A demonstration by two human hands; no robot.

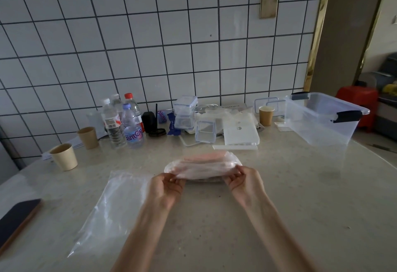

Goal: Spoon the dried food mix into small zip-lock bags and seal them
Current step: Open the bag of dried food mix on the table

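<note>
Both hands hold the small zip-lock bag (pixel 203 165) just above the worktop (pixel 279 186), left hand (pixel 166 187) pinching its left end, right hand (pixel 241 180) its right end, its long axis running left-right between them.

wall (pixel 150 35): white tile, dark grout | countertop (pixel 279 196): beige stone | light: dim

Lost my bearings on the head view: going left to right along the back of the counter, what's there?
Two paper cups → water bottles → small clear boxes → white flat box → third paper cup → large clear bin.
</note>
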